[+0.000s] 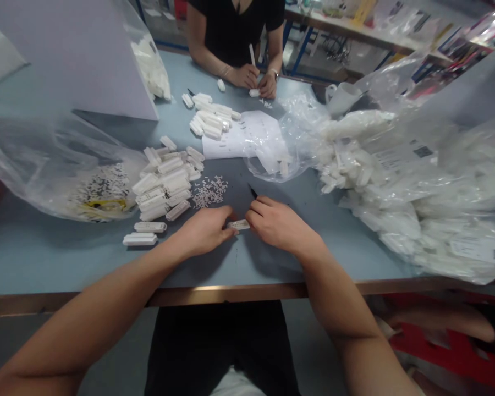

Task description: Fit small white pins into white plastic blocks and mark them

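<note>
Where both hands are meeting: the left hand (212, 228) is holding one end of a small white block (240, 225) between thumb and fingers, and the right hand (274, 223) is gripping the other end with bent fingers.
White block: it is lying level between the two hands, near the front edge of the surface (214, 272), and its upper side is showing dark printed marks.
Dark pointed tool (253, 191): it is sticking out just beyond the right hand; I cannot tell whether this hand is holding it.
Tiny white pieces (211, 192): they are lying scattered just beyond the left hand.
Heap of blocks (171, 179): it is resting to the left of the tiny pieces, and two blocks are lying apart in front of it.
Clear bag on the left (33, 159): it is containing many small black and white parts (105, 184).
Paper sheets (226, 144): they are lying beyond the hands, partly under a clear bag.
Big bags on the right (437, 181): they are bulging with white parts.
Co-worker (236, 27): this person is sitting opposite, holding a white stick (252, 54) upright over another block (254, 93).
</note>
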Action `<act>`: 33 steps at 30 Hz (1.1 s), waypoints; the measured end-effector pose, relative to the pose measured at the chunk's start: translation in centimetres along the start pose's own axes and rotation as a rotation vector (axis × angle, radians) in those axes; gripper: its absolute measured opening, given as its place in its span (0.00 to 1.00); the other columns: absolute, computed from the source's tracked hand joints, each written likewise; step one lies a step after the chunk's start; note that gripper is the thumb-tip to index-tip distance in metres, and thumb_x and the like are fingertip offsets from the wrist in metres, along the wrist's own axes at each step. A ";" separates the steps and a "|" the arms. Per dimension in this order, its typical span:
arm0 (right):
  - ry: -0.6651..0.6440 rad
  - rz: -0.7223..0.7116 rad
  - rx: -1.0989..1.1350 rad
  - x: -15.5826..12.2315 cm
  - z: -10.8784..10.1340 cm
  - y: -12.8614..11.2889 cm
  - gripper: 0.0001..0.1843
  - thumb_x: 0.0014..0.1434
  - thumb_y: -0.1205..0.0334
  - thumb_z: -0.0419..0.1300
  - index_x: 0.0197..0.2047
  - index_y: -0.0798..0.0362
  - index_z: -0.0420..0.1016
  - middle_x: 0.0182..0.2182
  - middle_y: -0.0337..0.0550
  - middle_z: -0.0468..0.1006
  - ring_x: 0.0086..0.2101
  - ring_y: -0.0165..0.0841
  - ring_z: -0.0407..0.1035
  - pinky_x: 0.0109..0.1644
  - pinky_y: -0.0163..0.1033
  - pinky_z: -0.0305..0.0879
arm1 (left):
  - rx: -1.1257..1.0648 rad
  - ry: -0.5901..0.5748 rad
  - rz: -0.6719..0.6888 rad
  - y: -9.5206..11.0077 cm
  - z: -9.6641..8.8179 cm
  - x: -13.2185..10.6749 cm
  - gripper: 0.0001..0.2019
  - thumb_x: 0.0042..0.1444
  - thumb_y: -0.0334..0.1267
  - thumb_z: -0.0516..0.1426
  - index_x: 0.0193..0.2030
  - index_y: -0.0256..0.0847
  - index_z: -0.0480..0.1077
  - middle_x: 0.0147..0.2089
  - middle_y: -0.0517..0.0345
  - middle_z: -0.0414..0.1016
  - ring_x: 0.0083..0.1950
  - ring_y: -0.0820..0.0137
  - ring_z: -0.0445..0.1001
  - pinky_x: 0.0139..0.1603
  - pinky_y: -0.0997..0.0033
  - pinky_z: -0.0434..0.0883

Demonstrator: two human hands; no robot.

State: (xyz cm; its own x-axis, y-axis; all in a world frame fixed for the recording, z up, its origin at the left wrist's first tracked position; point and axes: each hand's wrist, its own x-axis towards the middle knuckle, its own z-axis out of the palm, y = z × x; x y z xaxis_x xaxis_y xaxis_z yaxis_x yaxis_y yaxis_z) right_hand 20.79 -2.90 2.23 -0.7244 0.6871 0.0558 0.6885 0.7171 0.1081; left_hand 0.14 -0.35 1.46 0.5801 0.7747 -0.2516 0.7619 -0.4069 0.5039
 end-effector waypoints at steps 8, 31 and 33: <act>0.022 -0.036 0.019 0.2 0.1 0.2 0.10 0.65 0.70 0.52 0.33 0.56 0.72 0.31 0.45 0.70 0.37 0.36 0.63 0.47 0.42 0.61 | -0.016 -0.009 0.005 0.0 0.2 -0.1 0.12 0.59 0.45 0.54 0.44 0.41 0.69 0.30 0.55 0.76 0.31 0.62 0.73 0.31 0.67 0.59; -0.032 -0.117 0.057 -0.4 -0.6 0.0 0.11 0.65 0.70 0.52 0.36 0.56 0.76 0.30 0.44 0.72 0.36 0.35 0.62 0.43 0.42 0.58 | 0.013 -0.001 -0.022 0.2 0.6 -0.1 0.14 0.59 0.46 0.53 0.45 0.39 0.70 0.33 0.50 0.78 0.36 0.58 0.76 0.33 0.67 0.61; -0.040 -0.095 0.063 -0.6 -0.8 0.1 0.10 0.65 0.68 0.54 0.37 0.55 0.77 0.30 0.44 0.73 0.36 0.36 0.63 0.41 0.42 0.57 | -0.009 0.013 -0.023 0.1 0.5 -0.1 0.13 0.58 0.45 0.54 0.44 0.39 0.71 0.32 0.51 0.77 0.35 0.59 0.75 0.33 0.67 0.61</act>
State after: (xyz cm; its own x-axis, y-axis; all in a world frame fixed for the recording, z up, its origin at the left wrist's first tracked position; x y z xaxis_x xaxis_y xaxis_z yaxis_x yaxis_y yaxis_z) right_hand 21.23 -3.35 3.02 -0.7857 0.6185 0.0088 0.6182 0.7846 0.0483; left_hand 0.33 -0.69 1.17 0.5589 0.7898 -0.2528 0.7722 -0.3847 0.5057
